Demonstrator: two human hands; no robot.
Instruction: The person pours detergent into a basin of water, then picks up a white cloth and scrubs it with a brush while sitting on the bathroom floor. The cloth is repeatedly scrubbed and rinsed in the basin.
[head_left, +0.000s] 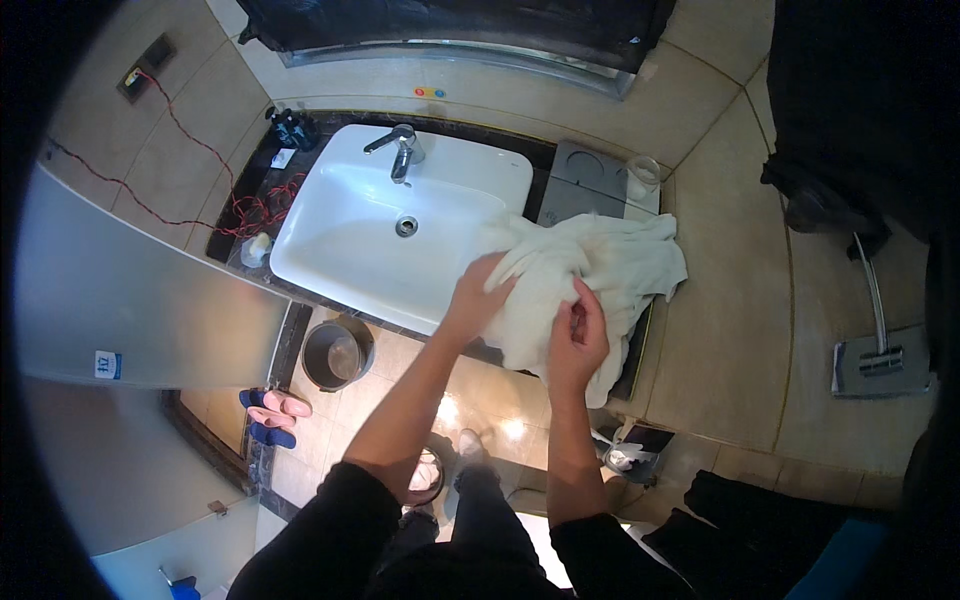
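Note:
A crumpled white cloth lies over the right rim of the white washbasin and the dark counter, part of it hanging over the front edge. My left hand grips a fold of it beside the basin's right side, its fingertips partly hidden in the cloth. My right hand pinches the cloth between thumb and fingers, a little further right. The chrome tap stands at the back of the basin. The drain shows in the basin's floor.
Grey boxes and a glass jar stand behind the cloth. Left of the basin lie a tangled red cord and dark bottles. On the floor are a grey bucket, slippers and a waste bin.

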